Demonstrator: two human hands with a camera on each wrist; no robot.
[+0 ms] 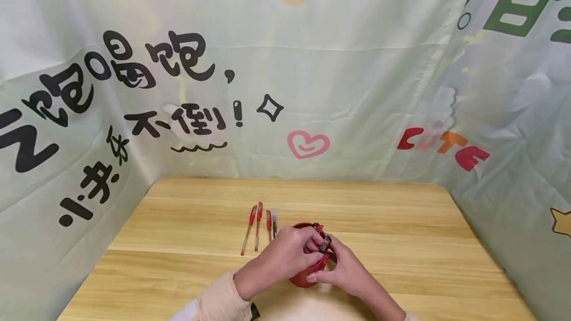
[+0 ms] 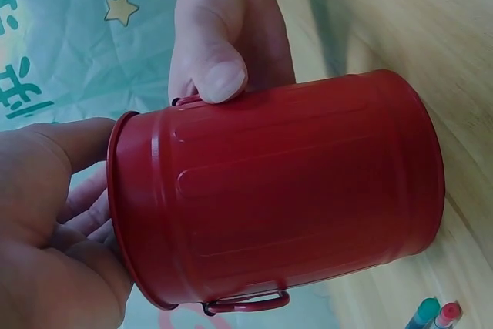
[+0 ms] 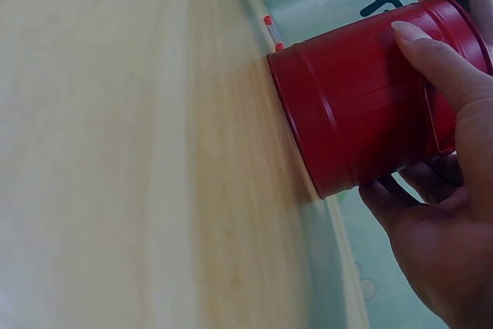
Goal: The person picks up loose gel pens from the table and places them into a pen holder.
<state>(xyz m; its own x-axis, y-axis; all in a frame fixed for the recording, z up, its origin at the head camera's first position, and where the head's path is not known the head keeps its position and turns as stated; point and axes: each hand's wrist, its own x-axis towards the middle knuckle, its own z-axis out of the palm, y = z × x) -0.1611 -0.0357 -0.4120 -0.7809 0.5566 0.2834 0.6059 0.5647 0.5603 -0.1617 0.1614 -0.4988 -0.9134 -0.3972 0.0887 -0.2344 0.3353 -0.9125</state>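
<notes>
A red metal can (image 1: 302,280) with ribbed sides and small wire handles (image 2: 250,303) stands upright near the front of the table. My right hand (image 1: 353,267) holds it from the right side, thumb (image 3: 431,55) along its wall and fingers curled underneath the handle side. At the can's mouth, my left hand (image 1: 287,251) has its fingers curled and pinches a dark-ended pen (image 1: 325,244). Beside that, more black and red pen tops (image 1: 318,228) show at the rim. In the left wrist view the left fingers are partly hidden behind the rim.
Left of the can lie several pens: two with red caps (image 1: 259,207) set apart, then another red-capped pen (image 1: 269,217) close to a dark pen with a clear cap (image 1: 274,219). Printed fabric (image 1: 357,88) hangs behind the wooden table (image 1: 401,222) and along its sides.
</notes>
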